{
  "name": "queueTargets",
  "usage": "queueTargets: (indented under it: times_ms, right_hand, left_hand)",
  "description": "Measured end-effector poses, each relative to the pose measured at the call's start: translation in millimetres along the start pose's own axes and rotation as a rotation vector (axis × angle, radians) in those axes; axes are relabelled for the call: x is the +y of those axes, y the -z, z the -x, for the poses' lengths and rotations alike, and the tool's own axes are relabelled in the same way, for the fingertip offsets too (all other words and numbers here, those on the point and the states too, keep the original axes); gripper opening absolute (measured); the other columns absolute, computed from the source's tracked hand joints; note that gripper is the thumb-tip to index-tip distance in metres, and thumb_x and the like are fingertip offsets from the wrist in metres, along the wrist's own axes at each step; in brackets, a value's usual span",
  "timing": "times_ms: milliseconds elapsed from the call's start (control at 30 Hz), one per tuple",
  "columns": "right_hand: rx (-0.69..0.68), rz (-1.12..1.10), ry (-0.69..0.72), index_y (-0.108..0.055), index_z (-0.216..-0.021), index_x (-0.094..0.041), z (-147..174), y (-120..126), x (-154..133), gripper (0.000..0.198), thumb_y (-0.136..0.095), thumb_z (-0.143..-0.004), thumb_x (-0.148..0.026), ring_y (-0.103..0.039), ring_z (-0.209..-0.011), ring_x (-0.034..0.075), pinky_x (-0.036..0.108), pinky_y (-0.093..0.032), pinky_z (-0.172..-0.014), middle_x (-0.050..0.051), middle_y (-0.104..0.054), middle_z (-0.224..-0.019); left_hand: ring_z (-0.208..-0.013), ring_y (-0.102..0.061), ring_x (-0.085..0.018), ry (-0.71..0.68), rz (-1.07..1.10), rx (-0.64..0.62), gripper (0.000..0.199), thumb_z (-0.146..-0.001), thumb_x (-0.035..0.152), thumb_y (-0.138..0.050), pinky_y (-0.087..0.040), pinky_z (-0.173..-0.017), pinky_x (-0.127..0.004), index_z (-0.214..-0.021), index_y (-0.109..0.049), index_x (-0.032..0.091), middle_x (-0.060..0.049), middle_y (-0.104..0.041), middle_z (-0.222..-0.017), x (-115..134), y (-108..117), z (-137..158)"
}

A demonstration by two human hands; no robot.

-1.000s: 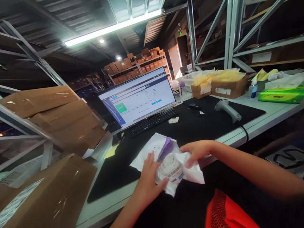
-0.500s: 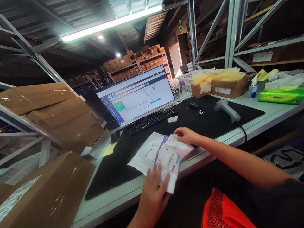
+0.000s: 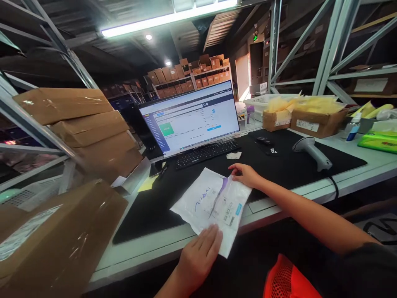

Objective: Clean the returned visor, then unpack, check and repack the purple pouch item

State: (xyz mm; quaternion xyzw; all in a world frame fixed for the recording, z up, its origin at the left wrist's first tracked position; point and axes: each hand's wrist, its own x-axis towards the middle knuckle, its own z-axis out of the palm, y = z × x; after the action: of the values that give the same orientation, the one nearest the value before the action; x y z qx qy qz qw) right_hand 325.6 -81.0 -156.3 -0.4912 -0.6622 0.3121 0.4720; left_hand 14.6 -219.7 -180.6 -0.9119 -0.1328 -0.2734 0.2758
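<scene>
A white plastic mailer bag [image 3: 203, 207] lies flat over the front edge of the desk, its lower corner sticking out past the edge. It bears blue handwriting, a purple strip across the middle and a barcode label. My right hand [image 3: 245, 176] pinches the bag at its upper right edge, thumb and index finger closed on it. Along the bag's lower edge rests my left hand [image 3: 201, 252], fingers stretched out and side by side on the plastic; its thumb is not clearly visible.
On the black desk mat [image 3: 149, 219] are a keyboard [image 3: 207, 154], a mouse [image 3: 264, 140], a paper scrap [image 3: 233, 155] and a grey barcode scanner [image 3: 313, 152]. A monitor [image 3: 190, 120] stands behind. Cardboard boxes [image 3: 93, 128] are stacked left; boxes of yellow mailers [image 3: 319, 118] sit right.
The bag's right part has been flattened and its label shows more fully. My left hand's fingers, spread before, are now together at the lower edge. The view has shifted slightly.
</scene>
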Motion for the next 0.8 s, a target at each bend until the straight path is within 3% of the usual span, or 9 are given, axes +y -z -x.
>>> queueTargets:
  times_ms: [67,200,267,400,467,667,800]
  right_hand:
    - [-0.013,-0.005,0.022,-0.071,-0.104,-0.018,0.0,6.1,1.4,0.037,-0.072,-0.068,-0.011,-0.063,-0.081,0.016,0.031,-0.049,-0.083,0.0,-0.069,-0.084]
    - [-0.055,-0.016,0.048,-0.072,-0.105,-0.018,-3.0,19.9,-0.1,0.031,-0.069,-0.077,-0.03,-0.063,-0.082,0.017,0.031,-0.051,-0.078,0.003,-0.068,-0.091]
    - [-0.073,-0.01,0.048,-0.071,-0.106,-0.017,-9.1,22.2,-0.6,0.034,-0.067,-0.08,-0.037,-0.062,-0.079,0.017,0.031,-0.051,-0.074,0.004,-0.068,-0.092]
    - [-0.079,0.055,0.046,-0.07,-0.105,-0.015,-23.0,11.8,2.4,0.03,-0.065,-0.08,-0.031,-0.063,-0.077,0.017,0.03,-0.052,-0.072,0.004,-0.068,-0.088]
    - [-0.084,0.117,0.048,-0.071,-0.1,-0.015,-25.3,1.4,5.1,0.024,-0.063,-0.079,-0.023,-0.063,-0.075,0.016,0.03,-0.051,-0.072,0.004,-0.068,-0.084]
    - [-0.06,0.326,0.105,-0.072,-0.099,-0.016,-15.5,-22.0,6.8,0.022,-0.058,-0.083,-0.012,-0.065,-0.08,0.018,0.033,-0.053,-0.078,0.004,-0.069,-0.085]
    - [-0.003,0.475,0.214,-0.069,-0.112,-0.017,-5.6,-18.1,-12.2,0.037,-0.054,-0.082,-0.004,-0.064,-0.101,0.024,0.043,-0.052,-0.093,0.01,-0.067,-0.108]
  left_hand:
    - [-0.14,-0.048,-0.028,0.152,-0.018,0.006,0.038,-0.099,0.023,-0.05,-0.051,-0.109,-0.039,-0.131,-0.059,0.006,-0.022,-0.061,-0.138,0.2,-0.8,-3.9]
    - [-0.148,-0.029,-0.044,0.452,-0.02,-0.116,0.076,-0.089,0.038,-0.065,-0.04,-0.112,-0.064,-0.147,-0.037,-0.002,-0.033,-0.034,-0.155,-13.0,-3.2,-18.7]
    - [-0.145,-0.035,-0.044,0.43,0.008,-0.169,0.081,-0.086,0.034,-0.066,-0.041,-0.112,-0.063,-0.148,-0.033,-0.005,-0.033,-0.037,-0.153,-23.6,-7.9,-24.7]
    - [-0.131,-0.057,-0.034,0.276,-0.073,-0.192,0.045,-0.09,0.011,-0.049,-0.05,-0.107,-0.049,-0.135,-0.056,0.003,-0.022,-0.06,-0.14,-32.9,-24.0,-23.6]
    - [-0.126,-0.061,-0.031,0.227,-0.121,-0.186,0.042,-0.091,0.006,-0.044,-0.052,-0.105,-0.044,-0.13,-0.061,0.005,-0.018,-0.065,-0.134,-28.6,-31.3,-18.9]
    - [-0.122,-0.064,-0.03,0.243,-0.167,-0.146,0.04,-0.094,0.008,-0.041,-0.051,-0.102,-0.04,-0.126,-0.063,0.005,-0.016,-0.068,-0.13,-11.7,-35.6,-17.0]
    - [-0.127,-0.06,-0.029,0.21,-0.136,-0.094,0.039,-0.095,0.009,-0.041,-0.047,-0.106,-0.042,-0.126,-0.064,0.01,-0.011,-0.066,-0.135,-13.8,-33.3,-24.9]
